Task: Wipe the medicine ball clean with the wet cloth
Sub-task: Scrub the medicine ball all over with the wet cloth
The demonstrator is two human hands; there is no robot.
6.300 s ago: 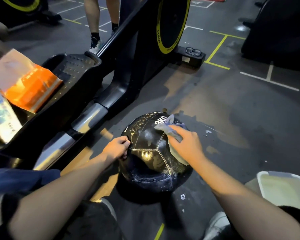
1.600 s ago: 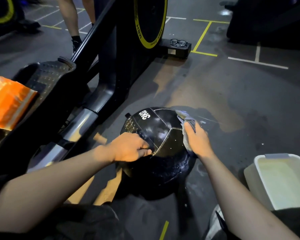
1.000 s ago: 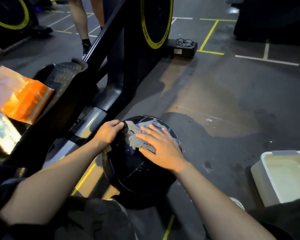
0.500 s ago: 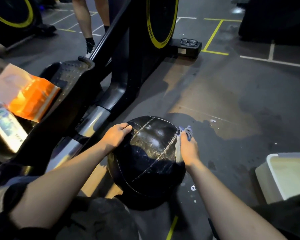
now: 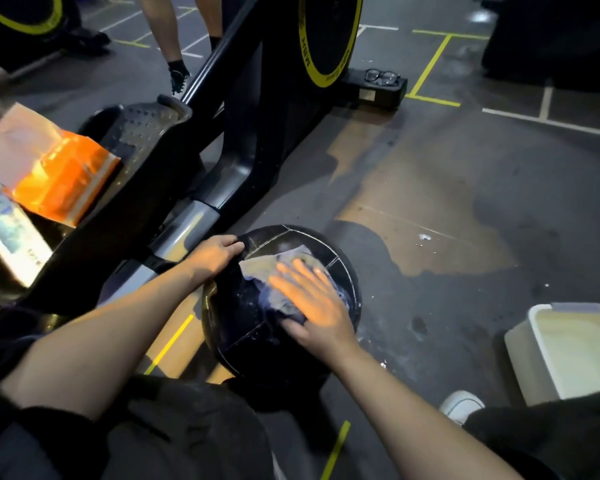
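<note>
Far left, on the black footplate of an exercise machine (image 5: 142,133), lies an orange packet (image 5: 63,174), with a pale printed box (image 5: 7,237) just below it at the left edge of view; both blurred, print unreadable. The machine's black frame runs diagonally up toward a yellow-rimmed flywheel (image 5: 326,39) at the top; a silver rail section (image 5: 184,230) sits low beside the ball. Behind the frame, a standing person's lower legs and a dark shoe (image 5: 179,77). A pair of glasses (image 5: 381,77) rests on the machine's front foot block. Centre, on the dark floor (image 5: 465,202): the medicine ball (image 5: 243,323), black with pale seams, surface wet and speckled. Left hand (image 5: 215,254) grips the ball's upper left side, fingers curled over the curve, thumb side toward the rail; it holds nothing but the ball. Wet cloth (image 5: 267,268), pale with bluish folds, is spread across the top of the ball. Right hand (image 5: 312,306) lies flat on the cloth, fingers spread and extended, palm pressing it down against the ball; motion-blurred at the fingertips. Floor right of the ball shows a large damp patch and small white flecks, with yellow and white tape lines farther back. Lower right: a white plastic tub (image 5: 520,358), pale inside; contents unclear. A white shoe toe (image 5: 461,405) just left of the tub, partly hidden by dark clothing
</note>
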